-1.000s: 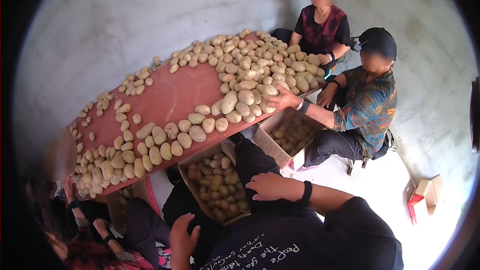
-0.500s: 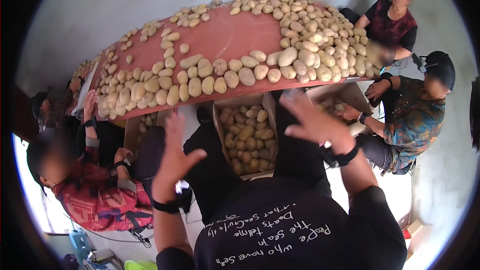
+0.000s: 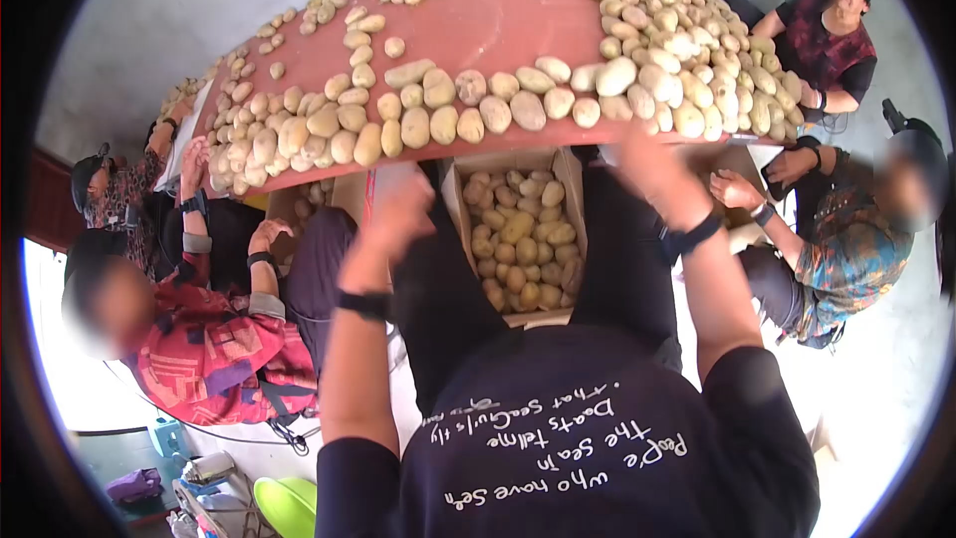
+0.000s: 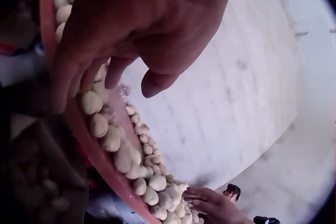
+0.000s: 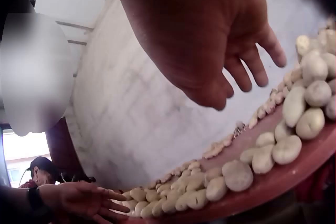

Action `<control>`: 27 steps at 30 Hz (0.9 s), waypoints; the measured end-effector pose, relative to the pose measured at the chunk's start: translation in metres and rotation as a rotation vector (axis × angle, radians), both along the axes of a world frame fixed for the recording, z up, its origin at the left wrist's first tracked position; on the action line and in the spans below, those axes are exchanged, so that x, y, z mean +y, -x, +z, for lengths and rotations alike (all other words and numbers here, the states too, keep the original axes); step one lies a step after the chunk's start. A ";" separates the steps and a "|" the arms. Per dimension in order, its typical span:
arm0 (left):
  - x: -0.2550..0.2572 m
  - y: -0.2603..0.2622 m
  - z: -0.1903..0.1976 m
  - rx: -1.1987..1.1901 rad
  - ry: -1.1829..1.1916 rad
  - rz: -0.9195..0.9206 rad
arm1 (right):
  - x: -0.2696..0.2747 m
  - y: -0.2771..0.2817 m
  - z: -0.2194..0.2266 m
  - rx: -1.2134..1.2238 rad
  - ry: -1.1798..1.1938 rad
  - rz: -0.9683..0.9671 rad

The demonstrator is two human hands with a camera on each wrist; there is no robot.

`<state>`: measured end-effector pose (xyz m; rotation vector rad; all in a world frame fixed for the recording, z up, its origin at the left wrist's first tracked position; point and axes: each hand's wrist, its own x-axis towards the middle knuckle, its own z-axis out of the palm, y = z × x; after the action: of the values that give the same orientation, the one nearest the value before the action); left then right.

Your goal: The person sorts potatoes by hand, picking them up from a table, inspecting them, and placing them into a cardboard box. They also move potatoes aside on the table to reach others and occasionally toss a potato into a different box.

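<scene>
Both of my hands are raised in front of the potato-covered table, with nothing in their grasp. In the head view the left hand (image 3: pixel 398 214) is blurred, just off the table's near edge over my left thigh. Loosely bent fingers show on that left hand (image 4: pixel 142 29) in its wrist view. The right hand (image 3: pixel 662 184) is by the edge over my right thigh, its fingers spread apart in the right wrist view. Potatoes (image 3: pixel 528 110) line the near edge. Between my legs stands a cardboard box (image 3: pixel 463 189) of potatoes (image 3: pixel 523 239).
The red table (image 3: pixel 468 30) carries a dense potato heap (image 3: pixel 687 50) on the right. People sit on both sides, one in a red patterned top (image 3: pixel 219 339), one in a colourful shirt (image 3: pixel 856 229). A light green basin (image 3: pixel 284 506) is at lower left.
My head view has swung left and down, so the table sits higher. Both hands left my thighs, rose with fingers spread, then turned and moved to the right in view.
</scene>
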<state>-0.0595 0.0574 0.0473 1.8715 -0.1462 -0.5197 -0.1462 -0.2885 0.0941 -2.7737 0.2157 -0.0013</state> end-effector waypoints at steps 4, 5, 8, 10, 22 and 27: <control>0.004 0.079 -0.069 0.756 0.216 -0.551 | 0.069 0.045 -0.137 0.766 -0.186 0.770; 0.011 0.088 -0.072 0.869 0.272 -0.648 | 0.085 0.063 -0.146 0.719 -0.262 0.802; 0.039 0.079 -0.080 0.824 0.697 -0.379 | 0.102 0.062 -0.170 0.793 -0.324 0.902; 0.054 0.062 -0.080 0.748 0.960 -0.243 | 0.096 0.037 -0.173 0.875 -0.367 0.760; 0.064 0.024 -0.117 0.978 1.485 -0.110 | 0.121 -0.013 -0.247 0.670 0.003 0.466; 0.075 0.022 -0.120 0.995 1.491 -0.105 | 0.125 -0.019 -0.290 0.695 0.056 0.386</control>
<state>-0.0818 0.1322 -0.0731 0.0669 0.0523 -0.9728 -0.1275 -0.1636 -0.1955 -2.7100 -0.1575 1.0659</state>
